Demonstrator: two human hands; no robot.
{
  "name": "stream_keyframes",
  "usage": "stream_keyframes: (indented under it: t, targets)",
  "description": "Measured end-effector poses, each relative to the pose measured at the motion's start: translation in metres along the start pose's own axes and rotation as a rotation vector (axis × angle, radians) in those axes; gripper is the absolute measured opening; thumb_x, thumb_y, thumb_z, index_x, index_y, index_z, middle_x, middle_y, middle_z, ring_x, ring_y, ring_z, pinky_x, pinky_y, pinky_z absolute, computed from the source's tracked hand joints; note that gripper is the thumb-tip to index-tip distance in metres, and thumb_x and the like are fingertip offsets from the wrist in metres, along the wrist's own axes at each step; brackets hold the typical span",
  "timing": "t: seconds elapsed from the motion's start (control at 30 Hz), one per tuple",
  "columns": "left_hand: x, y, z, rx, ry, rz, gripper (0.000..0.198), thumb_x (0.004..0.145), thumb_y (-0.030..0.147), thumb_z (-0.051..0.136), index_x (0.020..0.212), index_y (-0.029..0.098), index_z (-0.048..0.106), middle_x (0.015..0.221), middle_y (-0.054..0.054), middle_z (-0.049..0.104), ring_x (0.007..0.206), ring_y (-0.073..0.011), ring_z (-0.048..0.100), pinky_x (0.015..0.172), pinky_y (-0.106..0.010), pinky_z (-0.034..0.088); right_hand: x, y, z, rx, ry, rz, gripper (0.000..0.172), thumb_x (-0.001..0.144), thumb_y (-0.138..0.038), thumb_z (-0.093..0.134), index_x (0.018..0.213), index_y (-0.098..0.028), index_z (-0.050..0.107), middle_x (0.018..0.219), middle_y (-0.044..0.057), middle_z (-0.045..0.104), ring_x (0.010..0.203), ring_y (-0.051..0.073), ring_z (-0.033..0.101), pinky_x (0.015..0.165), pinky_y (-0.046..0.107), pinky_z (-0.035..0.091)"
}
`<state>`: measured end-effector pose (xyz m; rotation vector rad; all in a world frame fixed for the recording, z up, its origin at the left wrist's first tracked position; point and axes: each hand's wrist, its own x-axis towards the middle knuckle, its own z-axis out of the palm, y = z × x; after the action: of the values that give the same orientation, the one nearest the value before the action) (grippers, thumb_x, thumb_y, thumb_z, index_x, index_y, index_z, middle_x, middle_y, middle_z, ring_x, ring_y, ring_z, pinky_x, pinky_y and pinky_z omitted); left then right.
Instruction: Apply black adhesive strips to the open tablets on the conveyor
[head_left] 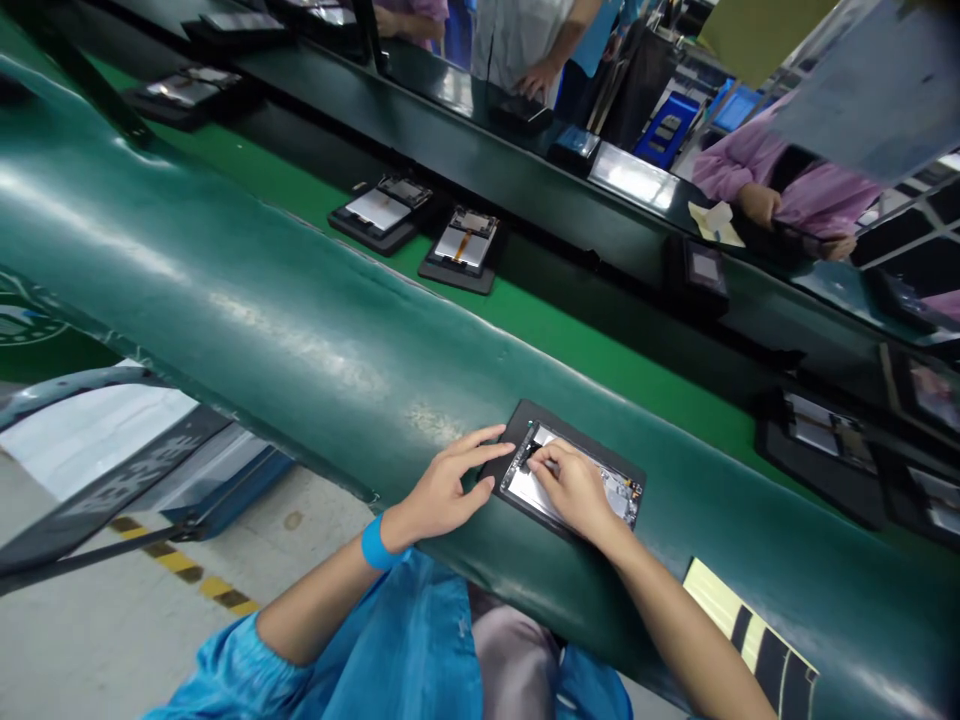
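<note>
On the green bench in front of me lies an opened tablet, its silvery inside and circuit boards bare, set in a black tray. My left hand is open, fingers stretched out, with the fingertips at the left edge of the tray. Over the tablet, my right hand is closed in a pinch near its left end. A dark bit shows by those fingertips, but what they hold is too small to make out. A blue band circles my left wrist.
A yellow sheet with black strips lies right of my right forearm. Beyond the bench edge, a green conveyor belt carries more opened tablets in trays. Across the line, a person in pink and another person's hand are at work.
</note>
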<state>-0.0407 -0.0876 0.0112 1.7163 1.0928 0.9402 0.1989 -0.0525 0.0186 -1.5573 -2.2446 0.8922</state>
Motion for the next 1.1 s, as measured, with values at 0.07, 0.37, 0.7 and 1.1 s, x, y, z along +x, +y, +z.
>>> stream_keyframes:
  t: [0.07, 0.37, 0.7, 1.1]
  targets:
    - [-0.002, -0.002, 0.002, 0.097, -0.003, 0.036, 0.044, 0.095, 0.017, 0.053, 0.137, 0.025, 0.063, 0.156, -0.011, 0.048, 0.141, -0.0294, 0.049, 0.118, -0.051, 0.038, 0.003, 0.003, 0.001, -0.022, 0.047, 0.007, 0.016, 0.097, -0.030, 0.056, 0.088, -0.023, 0.066, 0.092, 0.002, 0.069, 0.081, 0.019, 0.064, 0.073, 0.030, 0.043]
    - [0.003, -0.011, 0.013, 0.428, -0.078, 0.146, 0.037, 0.094, 0.021, 0.056, 0.128, 0.027, 0.069, 0.161, -0.011, 0.041, 0.147, -0.0349, 0.038, 0.119, -0.062, 0.028, 0.005, 0.010, 0.004, 0.011, 0.134, 0.000, 0.015, 0.097, -0.028, 0.055, 0.087, -0.023, 0.065, 0.090, 0.004, 0.068, 0.081, 0.020, 0.064, 0.074, 0.030, 0.044]
    - [0.010, -0.008, 0.017, 0.559, -0.170, 0.200, 0.039, 0.095, 0.025, 0.060, 0.133, 0.027, 0.065, 0.163, -0.014, 0.036, 0.151, -0.0404, 0.029, 0.121, -0.068, 0.015, 0.006, 0.010, 0.006, 0.030, 0.177, 0.014, 0.015, 0.096, -0.026, 0.053, 0.085, -0.023, 0.063, 0.090, 0.005, 0.068, 0.082, 0.021, 0.064, 0.076, 0.031, 0.045]
    - [0.018, -0.007, 0.024, 0.815, -0.223, 0.261, 0.044, 0.098, 0.039, 0.059, 0.140, 0.026, 0.059, 0.163, -0.018, 0.034, 0.151, -0.0442, 0.028, 0.117, -0.074, 0.018, 0.007, 0.012, 0.010, 0.049, 0.287, 0.002, 0.017, 0.098, -0.027, 0.050, 0.086, -0.021, 0.059, 0.088, 0.004, 0.064, 0.082, 0.020, 0.063, 0.076, 0.031, 0.046]
